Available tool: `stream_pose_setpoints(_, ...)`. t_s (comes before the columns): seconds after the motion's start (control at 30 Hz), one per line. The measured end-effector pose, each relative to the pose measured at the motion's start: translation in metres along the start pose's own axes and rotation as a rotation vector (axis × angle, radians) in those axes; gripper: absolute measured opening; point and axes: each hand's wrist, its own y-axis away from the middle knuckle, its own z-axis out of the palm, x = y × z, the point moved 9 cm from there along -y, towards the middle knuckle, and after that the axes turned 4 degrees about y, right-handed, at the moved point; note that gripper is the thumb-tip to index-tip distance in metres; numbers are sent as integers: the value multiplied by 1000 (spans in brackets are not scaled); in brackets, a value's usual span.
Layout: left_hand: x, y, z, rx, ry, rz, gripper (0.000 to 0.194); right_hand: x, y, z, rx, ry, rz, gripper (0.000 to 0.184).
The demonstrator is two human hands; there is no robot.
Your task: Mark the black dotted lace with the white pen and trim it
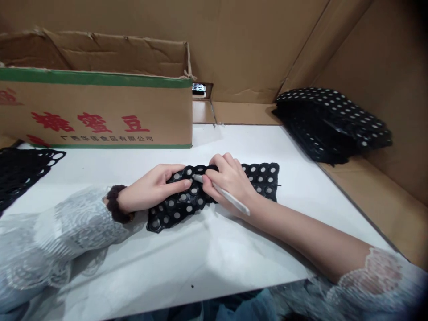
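A black strip of round cells with pale grey dots lies on the white tabletop, slightly bent in the middle. My left hand grips its upper left edge, thumb on top and fingers curled at the far side. In my right hand is a white pen-shaped tool, held like a pencil. The tool's tip meets the strip close to my left thumb; its exact shape is too small to make out. My right hand covers the middle of the strip.
An open cardboard box with red lettering stands at the back left. Black perforated sheets lie at the far left. More black dotted sheets are stacked at the right against cardboard walls. The white table ends near my lap.
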Motion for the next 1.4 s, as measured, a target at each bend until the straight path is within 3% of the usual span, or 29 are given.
stream_pose_setpoints(0.23,2,-8,-10,30,-517,71,30,27,1,9,-115,-433,113,34)
stream_pose_setpoints(0.37,-5,-9,-15,36,-660,33,33,34,12,-16,165,-583,132,27)
stream_pose_setpoints(0.4,-7,-8,-16,26,-665,15,35,33,14,-16,172,-640,131,27)
stream_pose_setpoints(0.53,-11,-7,-17,-50,-614,-56,56,27,16,18,-96,-813,181,26)
stream_pose_setpoints(0.7,-13,-5,-14,-108,-651,-138,44,24,15,30,-190,-767,201,30)
stream_pose_setpoints(0.97,-23,-2,-4,-221,-393,-291,33,17,15,30,-182,-709,154,29)
stream_pose_setpoints(1.2,-6,5,10,-110,-215,-270,28,8,19,33,-223,-524,170,25)
stream_pose_setpoints(1.3,-3,8,12,-62,-236,-253,27,1,19,33,-232,-405,145,23)
stream_pose_setpoints(1.4,-1,7,11,-99,-317,-220,30,-1,18,30,-177,-372,124,22)
